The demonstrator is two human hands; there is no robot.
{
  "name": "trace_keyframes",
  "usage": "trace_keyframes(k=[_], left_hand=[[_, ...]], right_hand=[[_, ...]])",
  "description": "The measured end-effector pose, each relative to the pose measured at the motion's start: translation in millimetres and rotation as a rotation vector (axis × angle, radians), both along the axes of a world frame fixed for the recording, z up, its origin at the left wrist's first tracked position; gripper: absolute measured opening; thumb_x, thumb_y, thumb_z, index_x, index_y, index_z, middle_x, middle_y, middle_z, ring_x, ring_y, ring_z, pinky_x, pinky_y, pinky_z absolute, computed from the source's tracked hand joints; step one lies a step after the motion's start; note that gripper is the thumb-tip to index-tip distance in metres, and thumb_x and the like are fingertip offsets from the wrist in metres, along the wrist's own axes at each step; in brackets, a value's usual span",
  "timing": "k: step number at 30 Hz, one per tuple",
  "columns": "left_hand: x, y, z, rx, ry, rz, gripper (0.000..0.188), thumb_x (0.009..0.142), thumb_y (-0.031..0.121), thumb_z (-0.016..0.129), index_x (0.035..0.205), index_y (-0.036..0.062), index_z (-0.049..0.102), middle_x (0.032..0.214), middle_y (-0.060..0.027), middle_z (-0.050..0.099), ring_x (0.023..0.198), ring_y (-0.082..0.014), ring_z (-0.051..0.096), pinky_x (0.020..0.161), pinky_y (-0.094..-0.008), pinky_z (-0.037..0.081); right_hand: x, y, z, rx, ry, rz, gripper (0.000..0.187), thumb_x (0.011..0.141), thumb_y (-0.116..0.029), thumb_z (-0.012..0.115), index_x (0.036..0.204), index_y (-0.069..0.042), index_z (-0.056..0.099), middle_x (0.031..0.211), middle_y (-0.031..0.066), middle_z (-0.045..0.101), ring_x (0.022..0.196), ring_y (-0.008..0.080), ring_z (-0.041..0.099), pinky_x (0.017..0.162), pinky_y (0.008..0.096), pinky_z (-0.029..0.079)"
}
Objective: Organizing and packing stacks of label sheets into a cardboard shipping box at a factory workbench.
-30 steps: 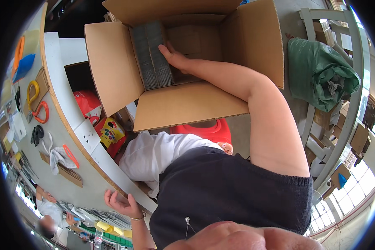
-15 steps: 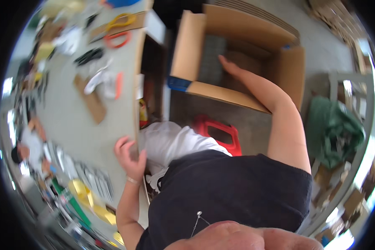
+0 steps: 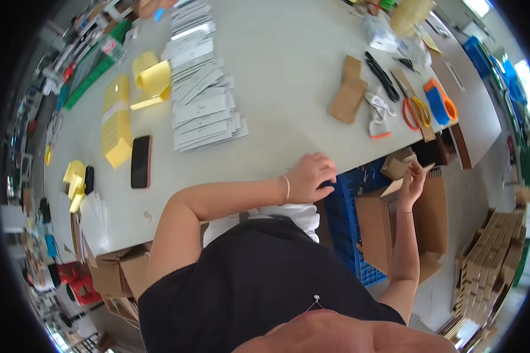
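My left hand [image 3: 312, 177] is at the table's front edge, palm down, with loosely bent fingers and nothing in it. To the right, my right hand [image 3: 413, 187] is raised beside the upper flaps of an open cardboard box [image 3: 376, 232]. Its fingers are apart and partly curled, and I see nothing held in them. Whether its fingertips touch the flap behind them, I cannot tell. On the table [image 3: 277, 88], ahead and left of my left hand, lie overlapping rows of white printed slips [image 3: 203, 112].
Left on the table are a phone [image 3: 141, 162], a yellow stack [image 3: 116, 123] and yellow strips [image 3: 152, 76]. At right lie brown cardboard [image 3: 347, 91], scissors [image 3: 417, 112], a black cable bundle [image 3: 383, 76] and a blue-and-orange tape roll [image 3: 440, 101]. A blue crate [image 3: 344, 226] stands below the edge.
My view has swung left, so the table now lies in front of me. My right hand has come out of the large box it was reaching into. My left hand stays by the table edge.
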State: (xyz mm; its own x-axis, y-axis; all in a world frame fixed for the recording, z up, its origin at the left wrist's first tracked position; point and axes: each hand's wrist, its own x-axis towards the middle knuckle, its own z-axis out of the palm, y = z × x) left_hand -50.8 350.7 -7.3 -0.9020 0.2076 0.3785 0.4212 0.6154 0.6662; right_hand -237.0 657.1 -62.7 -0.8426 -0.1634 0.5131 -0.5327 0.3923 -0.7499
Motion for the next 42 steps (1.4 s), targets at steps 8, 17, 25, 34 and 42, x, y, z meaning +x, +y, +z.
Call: trace_keyframes(k=[8, 17, 25, 34, 42], left_hand=[[90.7, -78.3, 21.5, -0.377, 0.097, 0.313, 0.028, 0.073, 0.022, 0.073, 0.096, 0.0113, 0.061, 0.121, -0.0076, 0.056, 0.121, -0.0300, 0.048, 0.098, -0.0496, 0.036], [144.8, -190.8, 27.5, -0.627, -0.011, 0.830, 0.063, 0.073, 0.032, 0.077, 0.128, 0.0158, 0.051, 0.141, -0.0122, 0.038, 0.133, -0.0328, 0.033, 0.104, -0.0536, 0.030], [142.3, -203.8, 17.1, -0.652, 0.012, 0.855, 0.076, 0.075, 0.045, 0.073, 0.139, 0.0170, 0.042, 0.146, -0.0137, 0.034, 0.135, -0.0319, 0.032, 0.105, -0.0557, 0.029], [172.8, -170.3, 32.5, -0.658, -0.049, 0.752, 0.082, 0.072, 0.049, 0.072, 0.137, 0.0079, 0.045, 0.136, -0.0108, 0.044, 0.122, -0.0260, 0.042, 0.099, -0.0478, 0.033], [196.7, -135.7, 38.3, -0.644, -0.078, 0.689, 0.083, 0.069, 0.048, 0.074, 0.134, 0.0021, 0.048, 0.131, -0.0105, 0.048, 0.118, -0.0249, 0.044, 0.100, -0.0452, 0.033]], right_hand=[[77.5, -252.8, 100.3, 0.234, 0.167, 0.882, 0.030, 0.081, 0.000, 0.065, 0.110, -0.007, 0.062, 0.112, 0.0138, 0.061, 0.104, 0.0316, 0.059, 0.089, 0.0383, 0.048], [97.4, -426.1, 104.9, 0.504, 0.194, 1.044, 0.045, 0.087, -0.030, 0.065, 0.128, -0.012, 0.057, 0.135, 0.0155, 0.051, 0.126, 0.0367, 0.044, 0.104, 0.0443, 0.037], [97.6, -428.6, 96.4, 0.726, 0.204, 1.105, 0.054, 0.089, -0.041, 0.062, 0.138, -0.020, 0.052, 0.149, 0.0106, 0.040, 0.135, 0.0403, 0.032, 0.109, 0.0476, 0.033], [121.5, -374.0, 105.6, 0.698, 0.232, 1.264, 0.058, 0.082, -0.029, 0.068, 0.137, -0.017, 0.052, 0.151, 0.0110, 0.037, 0.131, 0.0430, 0.035, 0.107, 0.0484, 0.034], [123.0, -367.3, 135.2, 0.972, 0.152, 1.314, 0.059, 0.079, -0.030, 0.073, 0.133, -0.016, 0.055, 0.148, 0.0123, 0.041, 0.129, 0.0374, 0.039, 0.112, 0.0494, 0.024]])
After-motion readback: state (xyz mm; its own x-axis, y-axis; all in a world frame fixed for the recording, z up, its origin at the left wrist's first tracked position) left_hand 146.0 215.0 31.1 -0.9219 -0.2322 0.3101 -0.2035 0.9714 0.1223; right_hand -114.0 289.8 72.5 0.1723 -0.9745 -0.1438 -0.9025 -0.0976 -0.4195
